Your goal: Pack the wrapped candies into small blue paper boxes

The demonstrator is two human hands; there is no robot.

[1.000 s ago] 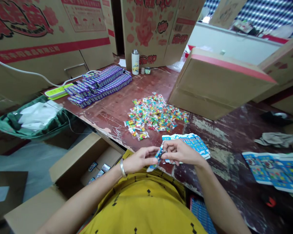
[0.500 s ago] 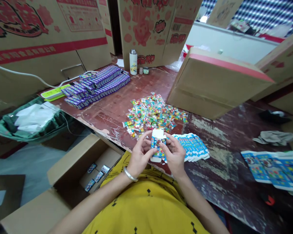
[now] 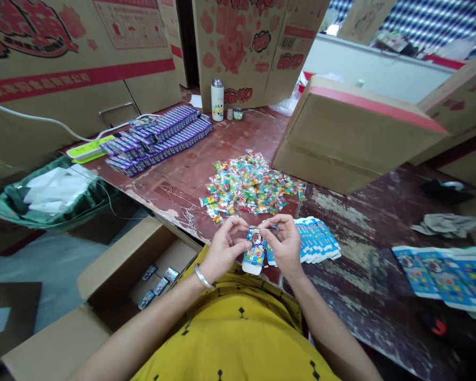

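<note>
Between my two hands is a small blue printed candy box (image 3: 254,251), with a white flap hanging out at its lower end. My left hand (image 3: 227,246) grips its left side, thumb on the printed front. At its upper right edge, my right hand (image 3: 282,241) pinches the top end, where the upper flap no longer stands up. Beyond my hands lies a heap of clear candy packets (image 3: 249,185) with colourful pieces. Flattened blue boxes (image 3: 317,241) lie fanned out just right of my right hand.
Purple boxes (image 3: 158,137) are stacked at the back left near a white bottle (image 3: 218,100). An open carton (image 3: 119,264) with several small boxes stands below the table's left edge. A large carton (image 3: 341,137) rests at right; more blue flat boxes (image 3: 444,275) lie far right.
The candy box has tilted and dropped slightly toward me. Its upper white flap has been folded down by my right hand, and the lower flap now shows more.
</note>
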